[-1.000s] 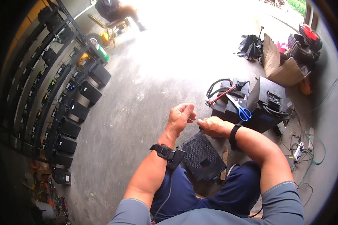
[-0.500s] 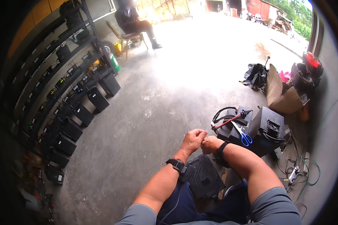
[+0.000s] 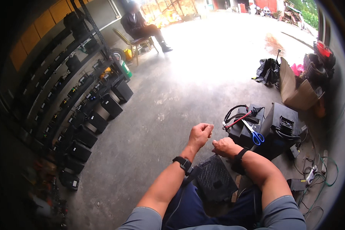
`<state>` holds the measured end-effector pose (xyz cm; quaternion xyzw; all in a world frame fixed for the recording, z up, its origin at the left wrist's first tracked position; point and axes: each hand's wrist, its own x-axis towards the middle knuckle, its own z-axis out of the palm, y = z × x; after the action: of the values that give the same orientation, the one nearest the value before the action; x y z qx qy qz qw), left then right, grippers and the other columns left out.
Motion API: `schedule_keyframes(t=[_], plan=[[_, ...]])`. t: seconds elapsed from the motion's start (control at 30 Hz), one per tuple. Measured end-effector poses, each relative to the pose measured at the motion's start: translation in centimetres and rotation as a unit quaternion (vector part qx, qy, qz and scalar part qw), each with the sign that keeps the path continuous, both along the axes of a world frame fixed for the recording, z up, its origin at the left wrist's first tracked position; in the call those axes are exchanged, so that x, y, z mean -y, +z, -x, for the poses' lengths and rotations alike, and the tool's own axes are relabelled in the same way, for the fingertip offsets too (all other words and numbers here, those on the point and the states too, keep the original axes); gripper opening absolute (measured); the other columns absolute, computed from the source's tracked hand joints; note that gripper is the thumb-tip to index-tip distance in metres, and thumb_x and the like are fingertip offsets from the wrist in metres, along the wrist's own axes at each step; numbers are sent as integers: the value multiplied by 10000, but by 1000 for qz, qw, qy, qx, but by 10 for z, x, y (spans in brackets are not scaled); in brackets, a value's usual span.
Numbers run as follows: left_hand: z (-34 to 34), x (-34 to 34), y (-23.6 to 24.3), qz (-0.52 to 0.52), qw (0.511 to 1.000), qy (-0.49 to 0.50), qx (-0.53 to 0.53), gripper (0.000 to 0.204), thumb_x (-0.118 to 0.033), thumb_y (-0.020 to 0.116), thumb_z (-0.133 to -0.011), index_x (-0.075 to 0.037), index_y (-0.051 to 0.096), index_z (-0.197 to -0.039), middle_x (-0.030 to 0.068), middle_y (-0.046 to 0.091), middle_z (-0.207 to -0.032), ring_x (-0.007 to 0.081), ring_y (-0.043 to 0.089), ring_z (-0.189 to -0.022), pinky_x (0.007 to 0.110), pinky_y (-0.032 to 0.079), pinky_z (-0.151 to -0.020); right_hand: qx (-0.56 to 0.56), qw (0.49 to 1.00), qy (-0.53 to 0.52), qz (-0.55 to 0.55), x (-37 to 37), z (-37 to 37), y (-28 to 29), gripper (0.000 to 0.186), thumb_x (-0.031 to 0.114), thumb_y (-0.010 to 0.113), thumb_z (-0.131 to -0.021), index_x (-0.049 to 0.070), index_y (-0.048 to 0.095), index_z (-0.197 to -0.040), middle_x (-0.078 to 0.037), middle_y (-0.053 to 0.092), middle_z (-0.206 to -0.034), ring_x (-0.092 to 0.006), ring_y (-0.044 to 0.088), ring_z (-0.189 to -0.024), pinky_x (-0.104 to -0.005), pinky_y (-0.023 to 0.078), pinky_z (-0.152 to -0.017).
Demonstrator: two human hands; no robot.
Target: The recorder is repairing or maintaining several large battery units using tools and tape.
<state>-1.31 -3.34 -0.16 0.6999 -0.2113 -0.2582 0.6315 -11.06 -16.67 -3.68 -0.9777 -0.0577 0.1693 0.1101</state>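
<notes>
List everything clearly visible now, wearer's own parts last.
Flat textured panel: 1, black, between the knees
Large rectangular cases: 2, black, centre right
Long scissors: 1, blue and silver, on the left case
Cable: 1, red and black, same case
Plastic bag: 1, black, upper right
Opened cardboard box: 1, brown, beside it
Metal shelving rack: 1, black, left
Boxy units: about 7, black, along its foot
Cylindrical canister: 1, green, by rack
Person seated on chair: 1, dark clothing, top left
Trousers: 1, navy, lower centre
Wristbands: 2, black, both forearms
Left hand: 1, bare, centre
Right hand: 1, bare, centre
</notes>
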Motion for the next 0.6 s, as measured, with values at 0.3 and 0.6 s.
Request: schedule_keyframes(t=[0.3, 0.6], plan=[[-16, -27, -52, -157, 970, -21, 183, 262, -238, 703, -897, 13, 700, -975, 51, 689, -782, 111, 619, -704, 281, 513, -656, 110, 990, 90, 7, 0, -2, -27, 198, 164, 560, -875, 62, 616, -1036, -183, 653, -1019, -349, 689, -878, -438, 554, -783], [-10, -14, -50, -124, 980, -62, 142, 273, -226, 703, -901, 24, 685, -1009, 63, 695, -819, 109, 624, -711, 267, 517, -652, 170, 985, 42, 6, 2, 1, -26, 163, 140, 546, -861, 38, 623, -961, -184, 694, -835, -346, 695, -896, -460, 560, -718]])
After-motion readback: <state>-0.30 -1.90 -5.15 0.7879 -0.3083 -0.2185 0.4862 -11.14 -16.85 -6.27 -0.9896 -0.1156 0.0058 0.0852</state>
